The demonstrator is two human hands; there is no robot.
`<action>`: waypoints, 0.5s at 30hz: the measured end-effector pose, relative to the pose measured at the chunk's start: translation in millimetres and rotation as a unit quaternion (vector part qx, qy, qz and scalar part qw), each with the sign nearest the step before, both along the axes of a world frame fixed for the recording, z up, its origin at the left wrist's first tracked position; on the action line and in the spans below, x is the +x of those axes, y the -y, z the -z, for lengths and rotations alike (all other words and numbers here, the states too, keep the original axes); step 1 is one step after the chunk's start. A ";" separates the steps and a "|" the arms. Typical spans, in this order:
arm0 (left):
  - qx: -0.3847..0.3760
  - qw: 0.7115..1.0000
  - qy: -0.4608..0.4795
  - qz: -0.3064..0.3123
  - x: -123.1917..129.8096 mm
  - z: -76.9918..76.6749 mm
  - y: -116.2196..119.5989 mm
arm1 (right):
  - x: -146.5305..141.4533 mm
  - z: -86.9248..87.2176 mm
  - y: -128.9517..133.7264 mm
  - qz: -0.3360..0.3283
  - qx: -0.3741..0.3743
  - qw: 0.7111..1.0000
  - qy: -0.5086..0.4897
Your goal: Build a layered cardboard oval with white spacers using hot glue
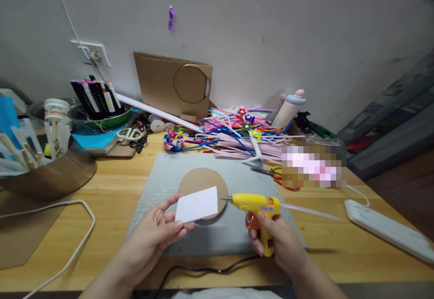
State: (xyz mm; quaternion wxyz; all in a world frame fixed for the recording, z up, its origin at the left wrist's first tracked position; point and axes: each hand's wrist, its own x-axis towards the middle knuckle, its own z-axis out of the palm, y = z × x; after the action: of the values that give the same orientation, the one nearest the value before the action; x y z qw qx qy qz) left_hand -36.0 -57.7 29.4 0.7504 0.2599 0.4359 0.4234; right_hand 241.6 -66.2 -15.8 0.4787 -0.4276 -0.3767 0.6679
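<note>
My left hand (166, 222) pinches a white rectangular card (197, 205) by its left edge, thumb on top and fingers beneath. Wrapped around the handle of a yellow hot glue gun (252, 201) is my right hand (276, 235). The gun's metal nozzle points left, close to the card's right edge; I cannot tell whether they touch. A clear glue stick (310, 211) sticks out of the gun's back. Below the card, partly covered by it, a round cardboard disc (200, 179) lies on the grey cutting mat (162, 177).
Pipe cleaners (230, 138) are heaped behind the mat, with pliers (276, 172) at its far right. A power strip (386, 231) lies on the right. At left stand a brown bowl of sticks (50, 172) and scissors (129, 135). A black cord (200, 269) crosses the front.
</note>
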 end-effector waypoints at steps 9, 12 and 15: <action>0.073 0.986 -0.126 -0.079 0.1 5.1 -1.9 | -0.9 -8.1 -5.0 -0.082 -0.193 0.956 -0.206; 0.122 0.949 -0.218 -0.194 -26.6 23.0 -13.9 | 6.3 -9.5 -7.8 -0.023 -0.153 0.967 -0.203; 0.157 0.884 -0.357 -0.258 -62.8 37.5 -27.6 | 12.8 -9.0 -7.7 0.009 -0.138 0.970 -0.200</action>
State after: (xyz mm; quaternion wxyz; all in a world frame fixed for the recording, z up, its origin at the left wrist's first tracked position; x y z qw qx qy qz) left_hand -98.9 -30.1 -8.1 0.3577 0.3864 0.6541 0.5431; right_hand 254.4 -58.4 -6.8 0.4868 -0.3506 -0.1742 0.7809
